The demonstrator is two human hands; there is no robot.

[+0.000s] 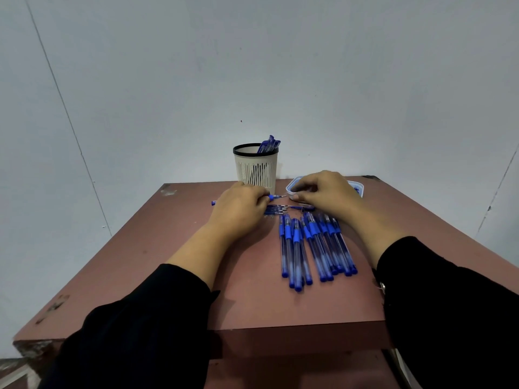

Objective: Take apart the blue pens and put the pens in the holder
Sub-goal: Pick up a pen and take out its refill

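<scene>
Several blue pens [314, 245] lie side by side on the reddish-brown table [174, 265], just below my right hand. My left hand [238, 209] grips one blue pen [276, 196] lying crosswise, its tip pointing right and its tail end poking out to the left. My right hand [323, 192] hovers with curled fingers at that pen's tip; whether it pinches the tip I cannot tell. A few thin blue refills [276, 209] lie between the hands. The white slotted holder [256, 167] with a black rim stands at the back, with several pen parts in it.
A shallow white tray [359, 188] sits at the back right, mostly hidden by my right hand. A grey wall rises right behind the table. The table's front edge runs between my black sleeves.
</scene>
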